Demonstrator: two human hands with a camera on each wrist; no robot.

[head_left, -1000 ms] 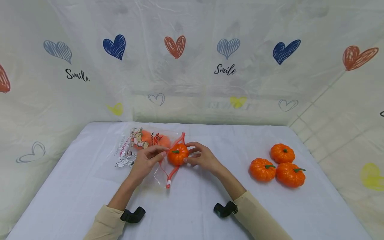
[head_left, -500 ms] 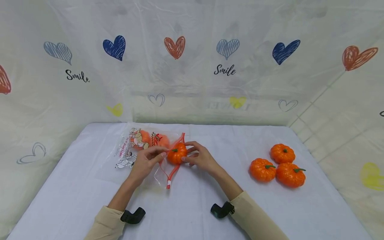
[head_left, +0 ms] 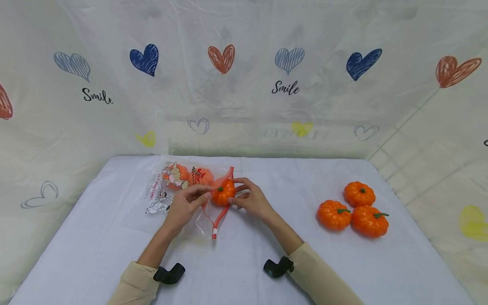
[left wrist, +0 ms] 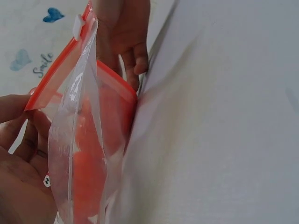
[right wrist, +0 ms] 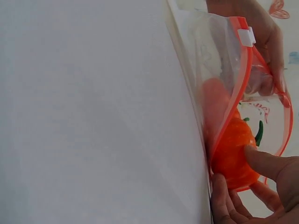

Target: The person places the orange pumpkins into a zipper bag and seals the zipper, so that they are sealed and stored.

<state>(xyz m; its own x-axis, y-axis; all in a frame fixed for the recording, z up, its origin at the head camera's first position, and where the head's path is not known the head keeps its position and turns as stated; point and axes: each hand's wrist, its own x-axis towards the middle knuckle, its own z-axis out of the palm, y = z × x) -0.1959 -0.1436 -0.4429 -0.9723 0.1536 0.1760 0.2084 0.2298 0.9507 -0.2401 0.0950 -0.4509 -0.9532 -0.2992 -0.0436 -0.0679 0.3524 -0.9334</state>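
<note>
A clear zip bag (head_left: pixel 152 218) with a red-orange zip edge and printed cartoon figures lies on the table, its mouth facing right. My left hand (head_left: pixel 187 207) pinches the upper lip of the mouth between thumb and fingers and lifts it. In the right wrist view a white slider (right wrist: pixel 246 37) sits at one end of the zip. My right hand (head_left: pixel 253 201) grips a small orange pumpkin (right wrist: pixel 233 154) with a green stem, partly inside the mouth. Two more orange pumpkins (head_left: pixel 202 176) show through the plastic deeper in the bag.
Three orange pumpkins with green stems stand in a cluster at the right: one at the back (head_left: pixel 359 194), one at the left (head_left: pixel 333 216), one in front (head_left: pixel 370 222). A white cloth (head_left: pixel 236 271) covers the table. Behind it hangs a curtain (head_left: pixel 251 106) printed with hearts.
My right hand has moved slightly left, carrying the pumpkin further into the bag's mouth. The left hand keeps its pinch in nearly the same place. The cluster at the right has not moved.
</note>
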